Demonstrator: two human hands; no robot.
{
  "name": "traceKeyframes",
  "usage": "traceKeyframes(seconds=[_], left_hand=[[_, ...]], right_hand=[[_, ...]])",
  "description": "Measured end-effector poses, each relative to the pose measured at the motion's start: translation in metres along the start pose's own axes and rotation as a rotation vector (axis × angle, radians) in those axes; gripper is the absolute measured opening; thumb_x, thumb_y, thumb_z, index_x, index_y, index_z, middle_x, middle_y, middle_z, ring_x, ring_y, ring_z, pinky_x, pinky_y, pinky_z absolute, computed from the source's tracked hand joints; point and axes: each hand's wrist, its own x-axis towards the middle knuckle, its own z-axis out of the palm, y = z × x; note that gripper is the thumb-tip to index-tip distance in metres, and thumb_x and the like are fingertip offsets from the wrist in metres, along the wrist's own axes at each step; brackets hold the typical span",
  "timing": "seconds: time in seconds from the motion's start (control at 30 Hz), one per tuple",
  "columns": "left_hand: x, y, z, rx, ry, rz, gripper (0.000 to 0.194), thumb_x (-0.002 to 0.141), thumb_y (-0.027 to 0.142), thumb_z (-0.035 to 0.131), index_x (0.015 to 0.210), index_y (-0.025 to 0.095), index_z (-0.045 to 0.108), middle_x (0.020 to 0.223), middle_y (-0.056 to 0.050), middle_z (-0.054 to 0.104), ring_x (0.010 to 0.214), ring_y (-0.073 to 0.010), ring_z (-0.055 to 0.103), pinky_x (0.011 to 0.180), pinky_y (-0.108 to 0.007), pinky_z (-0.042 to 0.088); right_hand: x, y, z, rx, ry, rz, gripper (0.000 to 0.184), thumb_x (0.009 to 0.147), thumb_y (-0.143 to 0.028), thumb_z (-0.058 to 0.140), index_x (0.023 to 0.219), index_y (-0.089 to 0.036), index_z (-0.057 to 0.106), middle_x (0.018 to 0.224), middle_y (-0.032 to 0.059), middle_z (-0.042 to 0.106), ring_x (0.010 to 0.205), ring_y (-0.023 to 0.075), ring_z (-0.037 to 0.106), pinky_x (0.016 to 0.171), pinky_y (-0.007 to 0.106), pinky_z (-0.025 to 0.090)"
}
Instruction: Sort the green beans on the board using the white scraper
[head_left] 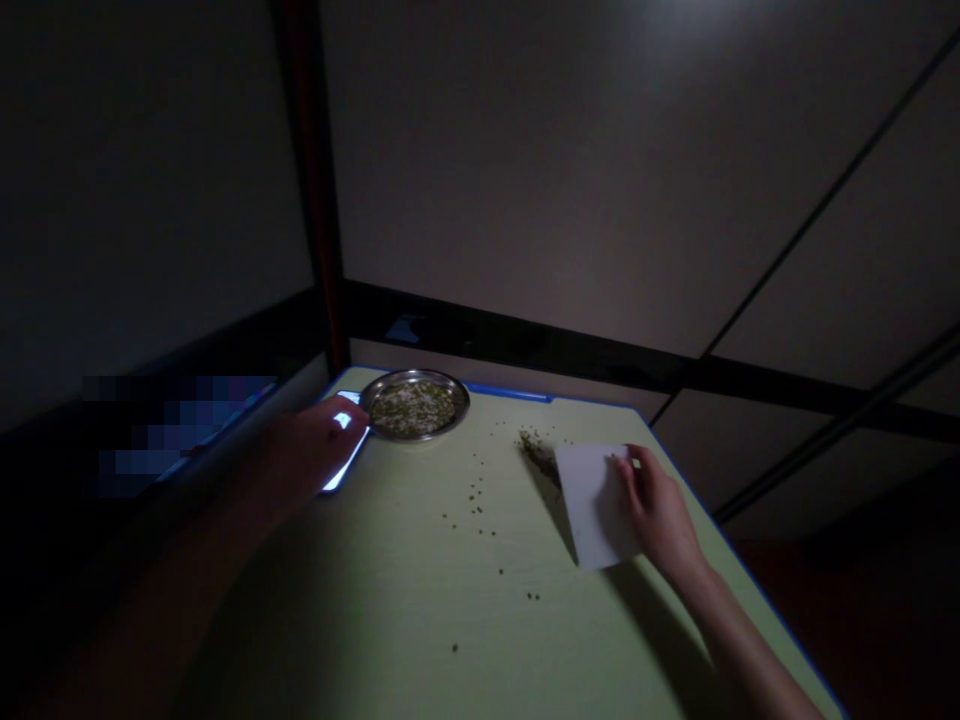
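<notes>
My right hand (660,510) grips a stiff white card (596,510) by its right side, fingers closed on it. The card is tilted above the table, its left edge beside a heap of small dark green seeds (541,460). Single seeds are strewn across the middle. At the back left, a round metal plate (414,437) contains green seeds mixed with whitish bits (416,408). My left hand (326,440) lies in shadow with its fingertips closed at the plate's left rim, over a lit phone (346,462). Its exact hold is dim.
The pale green table (405,600) has a blue edge, with a blue strip (510,393) at the back. Large cabinet panels (525,180) stand close behind it. A blurred, pixelated patch (180,435) lies at the left. The surroundings are dark.
</notes>
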Motion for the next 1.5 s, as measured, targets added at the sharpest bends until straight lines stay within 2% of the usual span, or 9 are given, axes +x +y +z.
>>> traceKeyframes(seconds=[0.17, 0.3, 0.53, 0.7, 0.93, 1.07, 1.3, 1.4, 1.5], left_hand=[[0.000, 0.002, 0.002, -0.008, 0.015, -0.040, 0.034, 0.091, 0.046, 0.040, 0.095, 0.021, 0.062, 0.062, 0.000, 0.064, 0.055, -0.0150, 0.058, 0.055, -0.025, 0.036], [-0.001, 0.006, -0.002, -0.023, -0.004, -0.044, 0.031, 0.089, 0.046, 0.043, 0.094, 0.021, 0.061, 0.062, 0.001, 0.065, 0.055, -0.0156, 0.059, 0.056, -0.025, 0.037], [0.000, 0.004, -0.003, -0.013, -0.021, -0.051, 0.032, 0.090, 0.047, 0.041, 0.095, 0.021, 0.059, 0.064, -0.001, 0.066, 0.058, -0.0171, 0.062, 0.056, -0.026, 0.037], [-0.004, 0.010, -0.008, -0.040, -0.031, -0.027, 0.033, 0.091, 0.046, 0.041, 0.095, 0.019, 0.060, 0.065, -0.002, 0.067, 0.061, -0.0178, 0.062, 0.059, -0.026, 0.038], [-0.006, 0.011, -0.011, -0.046, -0.046, -0.035, 0.034, 0.092, 0.047, 0.036, 0.093, 0.020, 0.057, 0.060, -0.001, 0.061, 0.053, -0.0174, 0.059, 0.053, -0.028, 0.036], [-0.003, 0.003, -0.007, -0.025, -0.005, -0.012, 0.033, 0.091, 0.046, 0.036, 0.090, 0.021, 0.058, 0.059, -0.001, 0.061, 0.053, -0.0177, 0.058, 0.054, -0.029, 0.036], [0.000, -0.006, -0.001, -0.030, 0.035, 0.021, 0.036, 0.090, 0.051, 0.038, 0.091, 0.023, 0.060, 0.056, 0.003, 0.059, 0.052, -0.0165, 0.057, 0.054, -0.028, 0.034], [-0.001, -0.006, -0.002, -0.044, 0.041, 0.002, 0.037, 0.090, 0.052, 0.038, 0.092, 0.023, 0.060, 0.056, 0.003, 0.059, 0.053, -0.0169, 0.057, 0.054, -0.027, 0.034], [-0.001, -0.006, -0.003, -0.067, 0.029, -0.005, 0.037, 0.090, 0.052, 0.038, 0.094, 0.023, 0.059, 0.058, 0.002, 0.061, 0.054, -0.0174, 0.058, 0.054, -0.028, 0.035]], right_hand=[[0.010, -0.012, -0.001, -0.098, -0.285, -0.177, 0.042, 0.100, -0.052, 0.033, 0.114, -0.020, 0.057, 0.077, 0.0066, 0.071, 0.068, 0.0224, 0.066, 0.061, 0.028, 0.041], [0.021, -0.006, 0.007, -0.320, -0.376, -0.218, 0.041, 0.102, -0.048, 0.030, 0.112, -0.021, 0.059, 0.079, 0.0081, 0.073, 0.072, 0.0241, 0.069, 0.061, 0.029, 0.040], [0.058, 0.002, 0.009, -0.711, -0.382, -0.189, 0.036, 0.104, -0.042, 0.033, 0.118, -0.022, 0.059, 0.090, 0.0126, 0.075, 0.082, 0.0264, 0.071, 0.066, 0.030, 0.042], [0.075, -0.013, 0.016, -0.613, -0.336, -0.180, 0.036, 0.104, -0.042, 0.033, 0.121, -0.021, 0.058, 0.098, 0.0132, 0.074, 0.091, 0.0252, 0.071, 0.073, 0.030, 0.044], [0.106, -0.042, 0.063, -0.489, -0.342, 0.007, 0.037, 0.104, -0.036, 0.034, 0.120, -0.017, 0.061, 0.110, 0.0177, 0.072, 0.107, 0.0258, 0.068, 0.085, 0.031, 0.045], [0.113, -0.040, 0.077, -0.477, -0.368, 0.033, 0.036, 0.103, -0.034, 0.036, 0.115, -0.015, 0.064, 0.110, 0.0192, 0.072, 0.107, 0.0251, 0.067, 0.086, 0.031, 0.046], [0.123, -0.019, 0.059, -0.522, -0.365, 0.061, 0.038, 0.103, -0.036, 0.035, 0.119, -0.016, 0.064, 0.113, 0.0194, 0.071, 0.109, 0.0277, 0.067, 0.083, 0.033, 0.046], [0.135, -0.025, 0.049, -0.540, -0.335, 0.030, 0.039, 0.103, -0.041, 0.034, 0.122, -0.018, 0.061, 0.115, 0.0182, 0.071, 0.110, 0.0281, 0.066, 0.084, 0.034, 0.046], [0.150, -0.043, 0.047, -0.563, -0.302, -0.012, 0.041, 0.103, -0.043, 0.031, 0.121, -0.019, 0.059, 0.115, 0.0184, 0.071, 0.109, 0.0297, 0.066, 0.083, 0.035, 0.046]])
